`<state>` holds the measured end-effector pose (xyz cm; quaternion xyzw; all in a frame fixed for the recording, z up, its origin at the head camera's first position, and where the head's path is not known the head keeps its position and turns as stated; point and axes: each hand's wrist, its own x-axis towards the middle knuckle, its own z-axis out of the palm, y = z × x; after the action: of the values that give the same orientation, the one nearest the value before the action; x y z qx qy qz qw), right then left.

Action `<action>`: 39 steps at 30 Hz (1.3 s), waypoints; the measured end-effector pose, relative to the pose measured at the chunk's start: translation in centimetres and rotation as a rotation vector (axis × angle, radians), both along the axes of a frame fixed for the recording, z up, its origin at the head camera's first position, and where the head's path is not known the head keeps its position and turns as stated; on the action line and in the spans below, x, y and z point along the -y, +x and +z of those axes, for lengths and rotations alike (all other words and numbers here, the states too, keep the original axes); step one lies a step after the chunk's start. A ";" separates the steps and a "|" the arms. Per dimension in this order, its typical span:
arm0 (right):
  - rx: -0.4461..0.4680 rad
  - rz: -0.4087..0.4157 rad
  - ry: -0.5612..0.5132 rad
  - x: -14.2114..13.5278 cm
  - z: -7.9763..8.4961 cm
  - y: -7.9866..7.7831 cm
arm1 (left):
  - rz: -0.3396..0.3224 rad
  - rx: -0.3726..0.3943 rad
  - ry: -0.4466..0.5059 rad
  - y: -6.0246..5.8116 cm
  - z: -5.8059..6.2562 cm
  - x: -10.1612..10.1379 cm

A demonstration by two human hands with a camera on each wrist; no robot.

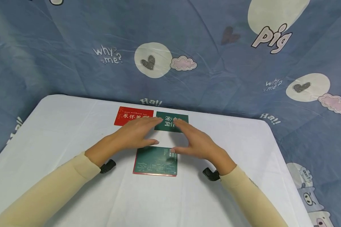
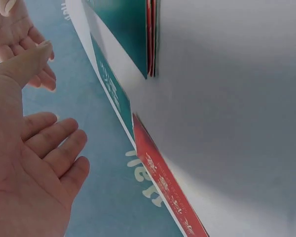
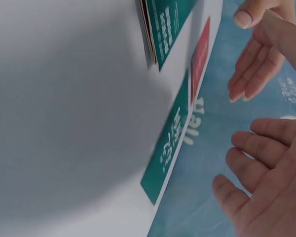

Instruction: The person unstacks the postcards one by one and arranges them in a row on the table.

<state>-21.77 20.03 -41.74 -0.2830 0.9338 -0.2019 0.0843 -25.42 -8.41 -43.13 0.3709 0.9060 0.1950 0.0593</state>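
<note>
Both hands hang above the table with palms turned toward each other; left hand (image 1: 133, 134) and right hand (image 1: 197, 142) each have fingers extended, the thumb held well away from them, and neither has hold of anything. Below the thumbs lies a green-topped stack (image 1: 156, 160), flat, red edges peeping out at its left and near sides; the right thumb overlaps its far right corner in the head view, though the wrist views show the hand raised apart from it. Beyond, near the far edge of the white table (image 1: 74, 132), a red card (image 1: 123, 116) lies partly hidden behind the left hand, just beside a green card (image 1: 182, 117). If the right thumb dropped straight down, it could catch the stack's corner and skew its layers, which look loosely squared. A forward push could slide the far cards over the table's edge, since so little cloth lies beyond them, and sideways pressure might ride one card over its neighbour, the gap being narrow. Low wrists could also drag the black wrist devices (image 1: 108, 166) across the cloth. Counted: two hands, two wrist devices, one red card, one separate green card, one stack whose layers are too thin to number, and one printed blue backdrop (image 1: 201, 85) behind.
</note>
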 end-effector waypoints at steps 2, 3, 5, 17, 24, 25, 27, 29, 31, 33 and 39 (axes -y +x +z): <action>0.000 0.011 -0.008 0.0 -0.2 0.4 | -0.003 -0.001 0.002 0.4 -0.1 0.2; -0.001 0.018 -0.013 0.0 -0.2 0.6 | -0.005 -0.002 0.006 0.6 -0.1 0.3; -0.003 0.032 -0.017 0.0 -0.4 1.0 | -0.014 -0.004 0.009 1.1 -0.2 0.5; -0.064 0.124 0.012 0.6 -1.3 3.1 | -0.027 0.045 0.022 4.1 -0.9 0.9; -0.061 0.152 0.019 0.7 -1.8 4.1 | -0.034 0.056 0.011 5.5 -1.3 0.9; -0.062 0.155 0.019 0.8 -1.9 4.3 | -0.032 0.055 0.008 5.6 -1.4 0.9; -0.062 0.161 0.020 0.8 -2.2 4.5 | -0.030 0.055 0.005 5.9 -1.6 1.1; -0.063 0.166 0.026 0.9 -2.4 4.7 | -0.027 0.055 0.006 6.1 -1.9 1.3; -0.061 0.173 0.030 1.0 -2.7 4.9 | -0.026 0.058 0.008 6.3 -2.1 1.5; -0.058 0.175 0.030 1.0 -2.9 5.0 | -0.026 0.058 0.013 6.6 -2.3 1.7; -0.058 0.175 0.023 1.1 -3.3 5.2 | -0.028 0.052 0.022 7.2 -2.8 2.3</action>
<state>-16.61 18.91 -45.06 -0.3685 0.9097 -0.1748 0.0779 -18.23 -10.70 -45.93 0.3789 0.8967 0.2138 0.0813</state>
